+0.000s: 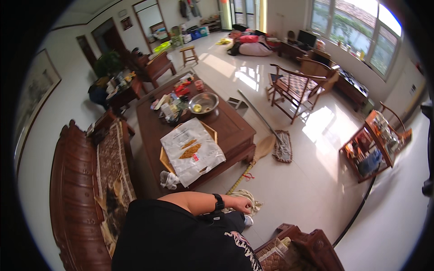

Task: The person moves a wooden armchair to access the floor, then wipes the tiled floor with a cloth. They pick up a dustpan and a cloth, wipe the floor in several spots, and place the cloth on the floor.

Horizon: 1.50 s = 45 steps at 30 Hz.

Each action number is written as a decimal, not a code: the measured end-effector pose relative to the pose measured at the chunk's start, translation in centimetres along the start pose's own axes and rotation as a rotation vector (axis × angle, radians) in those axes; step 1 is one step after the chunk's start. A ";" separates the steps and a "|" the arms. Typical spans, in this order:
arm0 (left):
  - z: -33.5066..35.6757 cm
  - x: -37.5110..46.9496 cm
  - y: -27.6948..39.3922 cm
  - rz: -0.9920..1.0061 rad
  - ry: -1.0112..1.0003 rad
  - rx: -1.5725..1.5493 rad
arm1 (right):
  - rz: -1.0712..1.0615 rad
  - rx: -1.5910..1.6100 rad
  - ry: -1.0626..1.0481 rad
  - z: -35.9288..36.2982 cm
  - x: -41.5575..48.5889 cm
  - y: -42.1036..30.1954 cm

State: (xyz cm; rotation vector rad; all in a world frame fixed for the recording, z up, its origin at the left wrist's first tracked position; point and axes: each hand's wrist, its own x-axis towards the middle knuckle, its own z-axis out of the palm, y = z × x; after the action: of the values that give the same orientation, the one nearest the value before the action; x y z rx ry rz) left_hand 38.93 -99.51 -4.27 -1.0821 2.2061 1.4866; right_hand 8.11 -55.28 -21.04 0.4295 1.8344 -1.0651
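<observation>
My left hand [242, 205], with a black watch [218, 202] on the wrist, reaches forward at the lower middle. Its fingers look curled; whether anything is inside them is hidden. Past the hand, a cream cloth or mop head [258, 204] lies on the floor, and I cannot tell if they touch. A straw broom [266, 146] with a wrapped handle [239, 180] slants down to that cloth. My right hand is out of view. A white printed sack [191, 150] covers most of a yellow-edged tray [165, 161] on the wooden coffee table [234, 127].
On the table stand a metal bowl [204, 101] with fruit and assorted packets [169, 110]. A flat mop [283, 147] lies beyond the broom. A wooden sofa [76, 196] flanks the left; a wooden armchair [298, 84] and a small shelf cart [369, 149] stand right.
</observation>
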 end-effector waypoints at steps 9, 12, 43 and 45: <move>-1.1 -7.5 -5.0 -0.025 0.433 -0.217 | -0.199 -0.272 -0.214 10.8 3.9 -13.9; -1.1 -9.0 -6.1 -0.092 0.460 -0.244 | -0.225 -0.456 -0.554 13.3 6.2 -16.3; 3.6 4.7 6.9 0.001 -0.267 0.077 | 0.190 -0.197 0.512 -10.1 -19.4 17.0; 5.1 5.8 8.0 0.072 -0.317 0.206 | 0.354 -0.419 0.657 -10.8 -23.3 21.5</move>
State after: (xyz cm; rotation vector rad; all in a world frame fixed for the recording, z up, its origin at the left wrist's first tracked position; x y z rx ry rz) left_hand 28.42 -95.93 -4.52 -0.6582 2.1319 1.3166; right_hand 28.13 -31.01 -9.62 0.8785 2.3603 -0.2841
